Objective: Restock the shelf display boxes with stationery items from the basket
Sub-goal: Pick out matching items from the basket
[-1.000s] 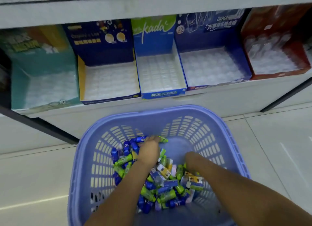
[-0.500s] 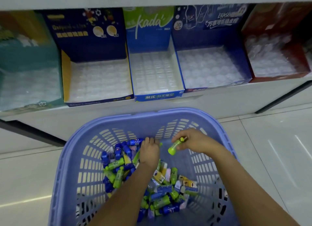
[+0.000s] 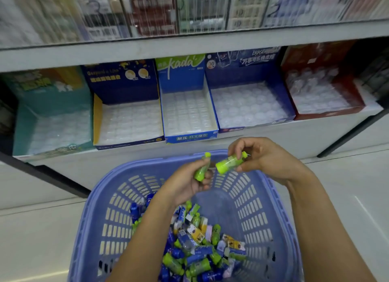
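Note:
A purple plastic basket (image 3: 280, 214) stands on the floor below the shelf, holding a heap of green, blue and boxed stationery items (image 3: 195, 246). Above its far rim, my left hand (image 3: 185, 185) grips one green capped item (image 3: 201, 168), held nearly upright. My right hand (image 3: 265, 157) pinches a second green capped item (image 3: 228, 163), tilted with its cap toward the left hand. The two items almost touch. On the shelf stand several display boxes with clear plastic trays: teal (image 3: 52, 113), dark blue with yellow side (image 3: 124, 105), blue-green "kada" (image 3: 187, 105), blue "eraser" (image 3: 248, 96), red (image 3: 322, 88).
A white shelf board (image 3: 189, 48) runs above the boxes, with hanging packaged goods (image 3: 189, 10) over it. Dark metal shelf legs (image 3: 52, 180) slant at left and right. Pale tiled floor (image 3: 37, 229) surrounds the basket.
Both hands have risen out of the basket's heap to above its far rim. The left hand now holds a green item; the right hand carried its green item up.

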Available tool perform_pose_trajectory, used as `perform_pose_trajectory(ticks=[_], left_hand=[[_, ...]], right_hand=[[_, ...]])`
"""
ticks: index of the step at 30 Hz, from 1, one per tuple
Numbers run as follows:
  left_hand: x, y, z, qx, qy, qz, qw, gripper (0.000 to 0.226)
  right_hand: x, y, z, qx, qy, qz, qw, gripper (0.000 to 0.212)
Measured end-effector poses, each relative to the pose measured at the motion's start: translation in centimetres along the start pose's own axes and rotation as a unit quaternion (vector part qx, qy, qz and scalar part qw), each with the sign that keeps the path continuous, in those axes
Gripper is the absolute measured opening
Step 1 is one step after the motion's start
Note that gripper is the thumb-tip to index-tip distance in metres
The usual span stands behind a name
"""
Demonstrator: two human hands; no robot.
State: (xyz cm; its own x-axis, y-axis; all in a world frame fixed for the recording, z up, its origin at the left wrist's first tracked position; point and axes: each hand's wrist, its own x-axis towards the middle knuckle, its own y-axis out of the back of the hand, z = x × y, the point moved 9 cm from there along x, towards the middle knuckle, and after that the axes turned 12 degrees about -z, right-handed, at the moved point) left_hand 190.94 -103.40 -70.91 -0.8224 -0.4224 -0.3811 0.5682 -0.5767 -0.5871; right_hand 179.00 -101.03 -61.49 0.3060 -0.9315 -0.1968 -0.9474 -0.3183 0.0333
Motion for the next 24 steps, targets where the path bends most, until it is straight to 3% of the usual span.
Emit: perform_pose_trajectory(ticks=[2, 6, 9, 12, 14, 19, 24], left_hand=[[-0.8, -2.2, 2.0, 0.039, -0.012, -0.023, 0.999, 0.028], [-1.8, -5.3, 3.4, 0.131, -0.023, -0.035, 0.991, 0.024], [-2.0, -5.4, 4.6, 0.165, -0.070, 0.018, 0.984, 0.024], [-2.2, -4.9, 6.7, 0.245, -0.135, 0.096, 0.955, 0.030], [-2.5, -4.7, 7.9, 0.296, -0.159, 0.131, 0.933, 0.032], [-2.4, -4.7, 10.4, 0.356, -0.194, 0.163, 0.900, 0.016], [-2.2, -3.2, 11.8, 0.258, -0.206, 0.210, 0.920, 0.027]], right_hand=[[-0.3, 0.3, -0.4, 0.018, 0.019, 0.018, 0.999, 0.044], [-0.3, 0.5, -1.2, 0.047, 0.059, 0.060, 0.995, 0.048], [-0.5, 1.3, -2.0, 0.041, 0.075, 0.110, 0.990, 0.044], [-1.1, 2.9, -2.0, 0.074, 0.056, 0.178, 0.980, 0.029], [-1.1, 3.2, -2.0, 0.108, 0.037, 0.172, 0.978, 0.022], [0.8, 3.5, -4.9, 0.018, 0.063, 0.160, 0.985, 0.013], [3.6, 9.2, -8.7, -0.124, 0.112, 0.303, 0.938, 0.012]])
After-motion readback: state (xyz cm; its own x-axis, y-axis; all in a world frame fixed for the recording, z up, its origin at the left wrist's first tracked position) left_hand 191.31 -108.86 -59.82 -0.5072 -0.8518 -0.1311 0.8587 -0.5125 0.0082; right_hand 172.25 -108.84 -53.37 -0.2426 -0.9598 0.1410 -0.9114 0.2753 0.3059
